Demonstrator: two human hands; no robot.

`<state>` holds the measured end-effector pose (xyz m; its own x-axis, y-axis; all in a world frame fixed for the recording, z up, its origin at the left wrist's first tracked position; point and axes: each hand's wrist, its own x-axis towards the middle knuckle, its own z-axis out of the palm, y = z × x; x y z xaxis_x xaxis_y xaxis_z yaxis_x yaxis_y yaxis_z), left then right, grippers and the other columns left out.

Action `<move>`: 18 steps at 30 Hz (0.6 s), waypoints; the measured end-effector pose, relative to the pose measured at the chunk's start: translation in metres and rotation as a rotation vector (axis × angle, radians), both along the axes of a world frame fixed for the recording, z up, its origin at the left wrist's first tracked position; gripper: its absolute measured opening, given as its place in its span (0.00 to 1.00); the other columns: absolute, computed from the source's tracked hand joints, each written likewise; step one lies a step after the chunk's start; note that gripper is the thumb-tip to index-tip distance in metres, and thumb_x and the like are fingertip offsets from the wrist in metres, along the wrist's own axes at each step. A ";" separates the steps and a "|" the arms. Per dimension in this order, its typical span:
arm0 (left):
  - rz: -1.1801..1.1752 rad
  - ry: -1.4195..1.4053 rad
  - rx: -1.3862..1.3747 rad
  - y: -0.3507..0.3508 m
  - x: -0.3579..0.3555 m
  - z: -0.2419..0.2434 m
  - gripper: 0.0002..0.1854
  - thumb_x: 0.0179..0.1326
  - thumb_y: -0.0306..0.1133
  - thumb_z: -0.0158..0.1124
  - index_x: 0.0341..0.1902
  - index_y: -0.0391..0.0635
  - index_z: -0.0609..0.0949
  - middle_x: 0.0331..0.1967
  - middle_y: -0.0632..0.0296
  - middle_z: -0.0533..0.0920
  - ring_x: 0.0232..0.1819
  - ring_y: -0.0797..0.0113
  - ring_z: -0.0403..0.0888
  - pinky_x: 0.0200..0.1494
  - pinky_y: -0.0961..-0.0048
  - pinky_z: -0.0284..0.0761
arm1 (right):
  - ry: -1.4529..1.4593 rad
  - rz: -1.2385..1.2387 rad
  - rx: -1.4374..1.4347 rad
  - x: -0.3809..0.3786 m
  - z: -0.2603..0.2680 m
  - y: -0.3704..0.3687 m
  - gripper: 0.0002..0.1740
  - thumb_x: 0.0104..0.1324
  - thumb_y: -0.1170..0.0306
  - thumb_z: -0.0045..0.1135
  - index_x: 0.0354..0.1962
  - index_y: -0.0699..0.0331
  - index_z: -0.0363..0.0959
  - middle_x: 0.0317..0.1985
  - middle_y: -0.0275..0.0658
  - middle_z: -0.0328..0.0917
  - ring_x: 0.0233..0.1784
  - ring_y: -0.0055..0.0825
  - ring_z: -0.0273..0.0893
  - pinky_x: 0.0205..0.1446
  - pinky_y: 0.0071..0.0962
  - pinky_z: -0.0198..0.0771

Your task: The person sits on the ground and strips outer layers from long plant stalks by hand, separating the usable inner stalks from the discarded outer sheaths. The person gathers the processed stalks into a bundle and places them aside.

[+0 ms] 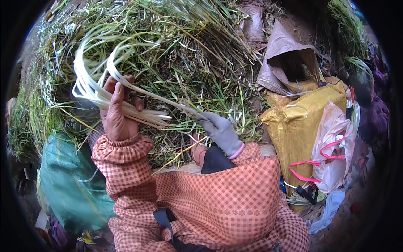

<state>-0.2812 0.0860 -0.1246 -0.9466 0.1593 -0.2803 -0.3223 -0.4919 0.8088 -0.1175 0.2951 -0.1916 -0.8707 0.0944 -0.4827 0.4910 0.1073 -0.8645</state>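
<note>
My bare left hand (118,108) is raised left of the middle, its palm and thumb around a bundle of long pale plant stalks (86,82). The stalks' cut white ends point right, and their other ends curl up and over. My right hand (222,130), in a grey glove with a pink cuff, pinches the end of one pale stalk (163,99). That stalk runs up left and bends over above my left hand. Beneath both hands lies a heap of green and dried leaf scraps (189,72). A checked apron (217,201) covers my lap.
A green woven sack (72,186) lies at the left. On the right are a yellow woven sack (292,132), a pale plastic bag (333,148) with pink straps, and a brownish sack (292,50) standing partly open. People in purple clothing (377,113) are at the far right edge.
</note>
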 end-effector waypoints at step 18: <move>0.164 0.102 0.241 -0.011 -0.003 -0.023 0.28 0.62 0.36 0.61 0.63 0.44 0.62 0.29 0.65 0.75 0.24 0.77 0.69 0.23 0.72 0.75 | 0.105 0.089 1.123 -0.157 -0.096 0.147 0.26 0.66 0.60 0.50 0.58 0.63 0.61 0.51 0.49 0.72 0.55 0.38 0.70 0.55 0.38 0.68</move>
